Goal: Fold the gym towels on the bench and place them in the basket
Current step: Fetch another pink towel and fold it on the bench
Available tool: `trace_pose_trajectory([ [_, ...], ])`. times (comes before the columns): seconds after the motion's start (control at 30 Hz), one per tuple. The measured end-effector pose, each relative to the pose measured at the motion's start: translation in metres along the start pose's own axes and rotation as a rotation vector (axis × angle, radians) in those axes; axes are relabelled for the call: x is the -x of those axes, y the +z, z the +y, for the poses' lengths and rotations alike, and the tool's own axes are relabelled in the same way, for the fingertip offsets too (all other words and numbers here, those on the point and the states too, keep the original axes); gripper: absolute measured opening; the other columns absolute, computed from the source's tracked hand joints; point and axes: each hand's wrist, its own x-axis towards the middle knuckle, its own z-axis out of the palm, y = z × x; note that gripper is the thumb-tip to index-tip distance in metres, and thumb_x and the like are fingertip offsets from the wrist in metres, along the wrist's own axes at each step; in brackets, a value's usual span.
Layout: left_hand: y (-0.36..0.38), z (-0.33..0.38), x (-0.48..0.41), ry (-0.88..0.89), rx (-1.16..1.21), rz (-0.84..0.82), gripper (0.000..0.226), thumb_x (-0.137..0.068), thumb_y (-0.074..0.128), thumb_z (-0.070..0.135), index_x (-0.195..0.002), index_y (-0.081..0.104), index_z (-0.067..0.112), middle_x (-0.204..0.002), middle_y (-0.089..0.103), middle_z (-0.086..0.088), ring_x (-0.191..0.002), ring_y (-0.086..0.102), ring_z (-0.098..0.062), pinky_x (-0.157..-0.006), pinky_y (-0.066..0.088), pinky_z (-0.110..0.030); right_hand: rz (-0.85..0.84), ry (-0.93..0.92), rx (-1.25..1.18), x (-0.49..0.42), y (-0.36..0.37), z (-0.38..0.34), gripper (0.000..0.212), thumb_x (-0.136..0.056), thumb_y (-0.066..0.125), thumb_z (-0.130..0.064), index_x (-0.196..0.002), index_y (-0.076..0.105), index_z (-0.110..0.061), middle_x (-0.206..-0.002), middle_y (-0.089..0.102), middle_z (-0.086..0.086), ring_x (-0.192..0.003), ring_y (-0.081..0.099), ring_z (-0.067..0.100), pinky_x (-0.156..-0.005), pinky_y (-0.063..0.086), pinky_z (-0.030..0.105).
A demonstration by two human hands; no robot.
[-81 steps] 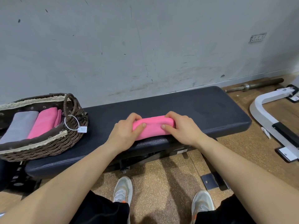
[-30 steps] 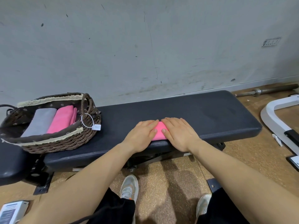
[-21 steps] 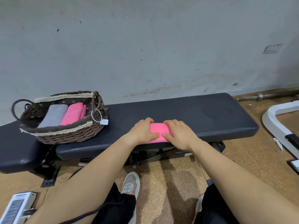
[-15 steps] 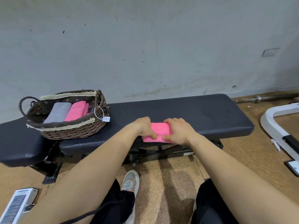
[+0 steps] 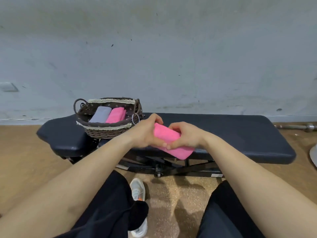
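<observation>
The left hand (image 5: 145, 133) grips the left end of a folded pink towel (image 5: 173, 143). Its fingers (image 5: 155, 119) are curled over the far side of the roll and the thumb is tucked against the near side. The right hand (image 5: 187, 137) clamps the same towel just beside it, with its fingers (image 5: 175, 127) bent over the top edge and the thumb underneath. The two thumb tips meet at the towel's near face.

Both forearms reach forward from the lower corners of the view and converge on the towel, wrists roughly level. The towel is a compact oblong bundle, tilted so that its left end sits higher and farther away. Its right end dips across the front edge of the dark padded tabletop (image 5: 248, 134). Whether it touches the pad cannot be told.

A woven wicker basket (image 5: 106, 130) with a lace-trimmed liner stands on the tabletop to the left, near the left hand. A folded grey towel (image 5: 101, 114) and a folded pink one (image 5: 115, 115) lie side by side in it. A white tag on a ring (image 5: 136, 118) hangs from its right handle. A barbell end (image 5: 307, 127) lies on the floor at far right.
</observation>
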Motion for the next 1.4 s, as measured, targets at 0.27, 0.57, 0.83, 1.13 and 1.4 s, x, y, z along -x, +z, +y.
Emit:
trace_pose_trajectory([
  [0.27,-0.072,-0.05,0.018,-0.095,0.604,0.294,0.04,-0.078,0.082,0.01,-0.112,0.061,0.009,-0.087,0.07,-0.001,-0.074,0.066,-0.004,-0.069,0.053,-0.019,0.099,-0.126,-0.178,-0.06,0.003,-0.071,0.036,-0.076,0.085,-0.041,-0.1,0.064,-0.022,-0.084,0.065,-0.01,-0.072,0.061,0.005,-0.062,0.045,0.018],
  [0.57,-0.147,-0.141,-0.038,-0.145,0.873,0.585,0.047,-0.077,0.084,0.014,-0.118,0.06,0.013,-0.109,0.068,-0.017,-0.09,0.071,-0.025,-0.081,0.06,-0.042,0.146,-0.173,-0.242,-0.193,-0.011,-0.143,0.024,-0.087,0.078,-0.024,-0.104,0.062,-0.016,-0.074,0.062,0.0,-0.062,0.06,0.013,-0.058,0.05,0.033],
  [0.83,-0.115,-0.237,-0.089,-0.457,0.513,0.349,0.025,-0.087,0.061,0.01,-0.112,0.065,0.006,-0.095,0.07,-0.017,-0.094,0.069,-0.035,-0.09,0.055,-0.045,0.308,0.117,0.098,-0.273,0.028,-0.128,0.048,-0.088,0.072,-0.026,-0.126,0.047,-0.01,-0.121,0.062,0.012,-0.109,0.061,0.031,-0.082,0.047,0.033],
  [1.13,-0.094,-0.254,-0.103,-0.497,0.565,0.078,0.027,-0.098,0.037,0.004,-0.117,0.055,0.012,-0.094,0.058,-0.013,-0.08,0.053,-0.025,-0.071,0.049,-0.037,0.04,0.355,0.603,-0.281,0.063,-0.161,0.019,-0.092,0.047,0.001,-0.092,0.065,-0.006,-0.11,0.071,0.013,-0.097,0.068,0.028,-0.07,0.048,0.031],
  [1.4,-0.096,-0.249,-0.092,-0.31,0.227,-0.096,0.045,-0.09,0.042,-0.002,-0.116,0.069,0.022,-0.064,0.057,-0.015,-0.053,0.047,-0.018,-0.05,0.039,-0.02,0.317,0.288,0.893,-0.276,0.091,-0.143,0.034,-0.095,0.047,-0.001,-0.128,0.053,-0.004,-0.129,0.059,0.016,-0.116,0.064,0.033,-0.087,0.052,0.04],
])
